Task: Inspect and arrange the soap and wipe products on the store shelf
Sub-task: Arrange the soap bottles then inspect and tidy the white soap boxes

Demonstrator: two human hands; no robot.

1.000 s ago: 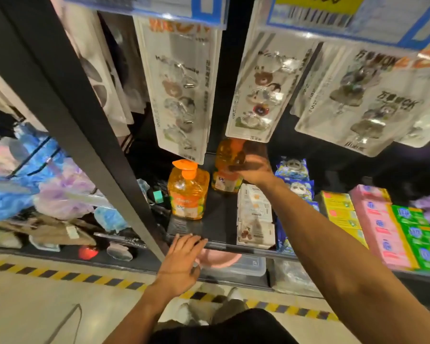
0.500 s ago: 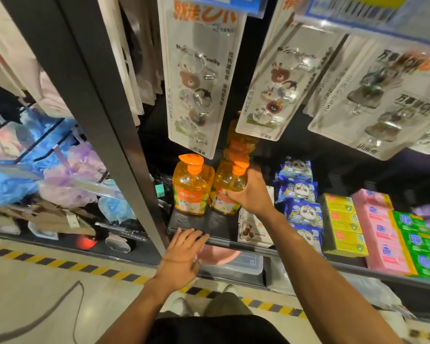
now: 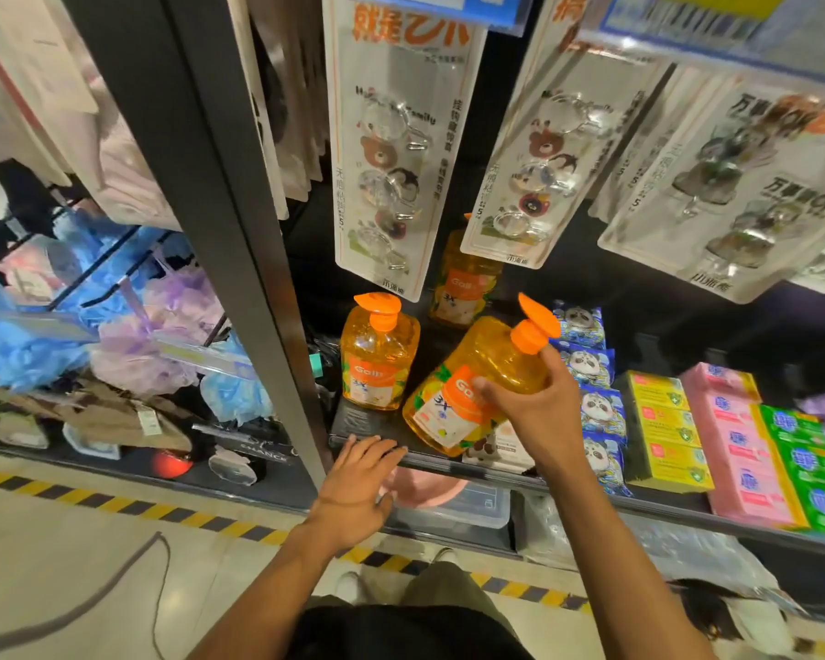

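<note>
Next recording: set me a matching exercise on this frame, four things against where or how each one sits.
Things:
1. nearest soap bottle
2. left soap bottle
3. left hand
4. pink boxes

Places or states:
a. fingers resting on the shelf edge
b. tilted, gripped by the right hand
c. upright, untouched
d. between the yellow boxes and the green boxes

Pairs: 1-b, 2-c, 3-a, 4-d.
</note>
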